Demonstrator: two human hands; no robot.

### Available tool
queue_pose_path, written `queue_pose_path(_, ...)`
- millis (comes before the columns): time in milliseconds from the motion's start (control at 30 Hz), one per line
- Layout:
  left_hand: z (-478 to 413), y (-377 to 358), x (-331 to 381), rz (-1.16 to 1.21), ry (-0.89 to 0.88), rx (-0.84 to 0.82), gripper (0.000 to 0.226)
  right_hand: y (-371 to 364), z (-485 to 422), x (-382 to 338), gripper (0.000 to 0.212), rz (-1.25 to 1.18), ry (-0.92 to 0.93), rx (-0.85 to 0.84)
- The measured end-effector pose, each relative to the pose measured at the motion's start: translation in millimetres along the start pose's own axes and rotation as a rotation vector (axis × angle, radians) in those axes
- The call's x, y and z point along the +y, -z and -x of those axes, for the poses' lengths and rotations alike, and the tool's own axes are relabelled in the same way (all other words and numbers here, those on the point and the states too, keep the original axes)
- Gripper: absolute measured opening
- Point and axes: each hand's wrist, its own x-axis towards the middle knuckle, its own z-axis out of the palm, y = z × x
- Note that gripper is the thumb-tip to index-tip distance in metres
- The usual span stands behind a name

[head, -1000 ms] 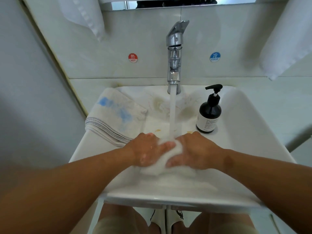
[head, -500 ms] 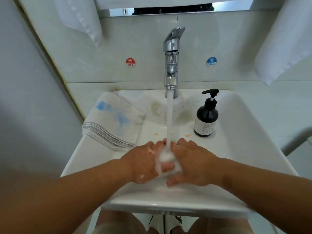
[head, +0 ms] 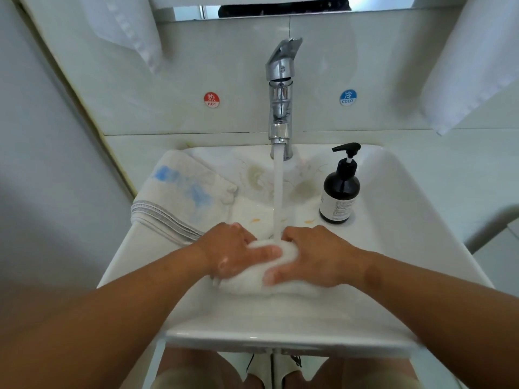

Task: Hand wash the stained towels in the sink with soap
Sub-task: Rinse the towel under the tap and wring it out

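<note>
A wet white towel [head: 280,282] is bunched into a lump at the centre of the frame, inside the white sink [head: 398,226]. A folded stack of towels [head: 179,200] (smeared blue on top) is draped over its left rim. A dark pump soap bottle [head: 340,192] is stood upright centre right.

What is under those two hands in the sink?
A bunched white towel, gripped by the left hand and right hand. The sink floor beneath it is covered.
</note>
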Motion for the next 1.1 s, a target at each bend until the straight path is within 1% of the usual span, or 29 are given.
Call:
queue_pose_path(33, -1.1, 1.7, -2.9, -0.027, -0.013, 0.093, 0.060, 2.1, 0.7, -1.2, 0.096, 0.077, -0.007, 0.054)
queue_pose_path(67, -0.8, 1.4, -3.3, -0.004, -0.032, 0.161, 0.054, 3.7, 2.4, -0.7, 0.096, 0.148, 0.004, 0.090)
queue_pose_path(100, 2.9, 2.1, -2.0, 0.020, -0.048, 0.166, 0.052, 5.1, 5.4, 0.0, 0.092, 0.185, 0.038, 0.091)
queue_pose_path(133, 5.9, 0.8, -0.9, 0.021, -0.091, 0.114, 0.057, 5.1, 8.7, 0.9, 0.089, 0.188, 0.087, 0.053)
queue_pose_path(167, 8.6, -3.2, 0.9, 0.023, -0.133, 0.035, 0.068, 3.9, 12.6, 1.1, 0.090, 0.182, 0.128, -0.004)
queue_pose_path(200, 11.1, -8.0, 3.5, 0.002, -0.156, -0.019, 0.080, 1.0, 15.8, 0.6, 0.097, 0.191, 0.143, -0.052)
queue_pose_path(233, 14.5, -12.2, 8.4, -0.023, -0.153, -0.057, 0.087, -3.3, 17.3, -0.6, 0.106, 0.230, 0.136, -0.081)
queue_pose_path(267, 15.1, -16.8, 9.8, -0.113, -0.171, -0.073, 0.083, -7.3, 17.3, -2.5, 0.113, 0.280, 0.124, -0.084)
queue_pose_path(300, 14.7, -19.4, 11.8, -0.260, -0.190, -0.092, 0.069, -11.2, 16.3, -3.9, 0.115, 0.317, 0.114, -0.072)
queue_pose_path(333, 14.2, -21.4, 14.6, -0.328, -0.183, -0.081, 0.053, -12.7, 15.0, -5.0, 0.112, 0.333, 0.111, -0.056)
queue_pose_path(367, 11.2, -23.7, 12.4, -0.378, -0.189, -0.055, 0.044, -12.8, 12.5, -4.7, 0.106, 0.338, 0.111, -0.043)
queue_pose_path(400, 8.2, -26.7, 10.9, -0.401, -0.178, -0.035, 0.041, -11.3, 10.4, -5.2, 0.099, 0.349, 0.108, -0.041)
queue_pose_path(433, 4.4, -28.8, 9.3, -0.389, -0.152, -0.014, 0.041, -9.3, 8.6, -5.9, 0.094, 0.372, 0.098, -0.045)
queue_pose_path(500, 1.7, -28.6, 7.9, -0.279, -0.111, 0.034, 0.047, -8.8, 2.2, -5.2, 0.094, 0.391, 0.076, -0.030)
queue_pose_path(567, 3.4, -21.3, 15.5, -0.135, -0.048, 0.039, 0.055, -9.4, -2.4, -3.3, 0.092, 0.323, 0.053, 0.011)
queue_pose_path(600, 2.3, -17.4, 17.1, -0.142, -0.047, 0.045, 0.056, -9.4, -4.5, -1.6, 0.089, 0.274, 0.041, 0.035)
queue_pose_path(667, -0.3, -13.1, 21.5, -0.289, -0.097, 0.040, 0.051, -8.1, -4.5, 1.0, 0.075, 0.194, 0.047, 0.066)
queue_pose_path(733, -4.4, -14.2, 17.0, -0.296, -0.096, -0.039, 0.048, -7.1, -1.4, 2.8, 0.069, 0.068, 0.061, 0.034)
queue_pose_path(767, -5.4, -15.8, 14.4, -0.243, -0.065, -0.110, 0.052, -6.5, 0.9, 3.3, 0.070, -0.026, 0.045, -0.017)
queue_pose_path(800, -4.2, -15.5, 12.9, -0.127, -0.021, -0.175, 0.062, -5.8, 2.8, 3.6, 0.075, -0.091, 0.012, -0.074)
queue_pose_path(833, -2.6, -14.9, 12.0, -0.046, -0.012, -0.192, 0.070, -5.0, 4.4, 3.2, 0.085, -0.107, -0.008, -0.101)
queue_pose_path(867, -1.9, -12.4, 11.4, -0.030, -0.027, -0.171, 0.077, -3.9, 4.7, 2.1, 0.095, -0.063, -0.016, -0.096)
queue_pose_path(900, -0.7, -9.0, 10.8, -0.076, -0.038, -0.111, 0.083, -3.0, 4.7, -0.6, 0.100, 0.018, -0.031, -0.060)
queue_pose_path(933, -1.0, -5.3, 8.4, -0.118, -0.036, -0.036, 0.082, -2.0, 6.3, -4.6, 0.102, 0.120, -0.048, -0.012)
queue_pose_path(967, -1.3, -3.1, 5.6, -0.101, -0.066, 0.020, 0.072, -0.7, 9.0, -7.9, 0.101, 0.206, -0.059, 0.026)
queue_pose_path(1000, 1.2, -1.1, 4.6, -0.045, -0.105, 0.019, 0.060, -1.5, 10.7, -8.1, 0.099, 0.244, -0.052, 0.045)
queue_pose_path(1033, 4.5, -0.9, 3.5, 0.000, -0.150, -0.030, 0.055, -2.8, 13.3, -8.4, 0.096, 0.229, -0.023, 0.037)
queue_pose_path(1067, 8.2, -3.2, 2.9, 0.017, -0.174, -0.095, 0.057, -5.4, 15.4, -7.7, 0.091, 0.191, 0.014, 0.007)
queue_pose_path(1100, 12.8, -7.3, 4.1, -0.008, -0.162, -0.144, 0.065, -7.0, 18.3, -7.9, 0.087, 0.163, 0.061, -0.025)
